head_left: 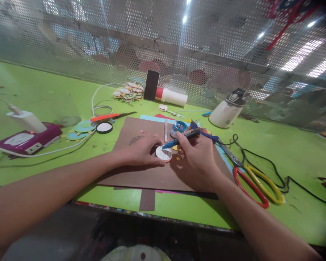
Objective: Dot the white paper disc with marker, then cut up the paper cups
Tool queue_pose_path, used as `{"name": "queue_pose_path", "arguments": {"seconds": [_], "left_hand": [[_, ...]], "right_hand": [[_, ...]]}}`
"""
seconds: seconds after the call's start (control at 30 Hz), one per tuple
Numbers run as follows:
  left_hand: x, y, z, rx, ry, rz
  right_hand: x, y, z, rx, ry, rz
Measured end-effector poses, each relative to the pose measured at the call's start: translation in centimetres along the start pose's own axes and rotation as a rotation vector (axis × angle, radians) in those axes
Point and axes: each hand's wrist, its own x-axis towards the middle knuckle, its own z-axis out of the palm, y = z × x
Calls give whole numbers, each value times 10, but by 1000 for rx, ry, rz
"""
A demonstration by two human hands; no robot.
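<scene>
We judge the white disc [163,154] light, stiff and best taken by its rim; it sits near the middle of the brown board [141,177]. Left hand [143,150]: half-curled, thumb and fingers pinching that rim. Right hand [197,152]: closed round a blue marker [188,135], tip at the dotted face. We note bare board toward the near edge; scissors [237,162] crowd the right edge.

The right hand [199,152] partly hides the marker [190,135].
</scene>
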Motion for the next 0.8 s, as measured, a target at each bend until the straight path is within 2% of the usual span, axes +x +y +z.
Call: {"name": "queue_pose_path", "arguments": {"seconds": [0.27,0.8], "left_hand": [[0,-1,0,11,0,3],[1,-1,1,14,10,-5]], "right_hand": [[0,4,1,13,-48,7],[0,5,2,5,-53,-10]]}}
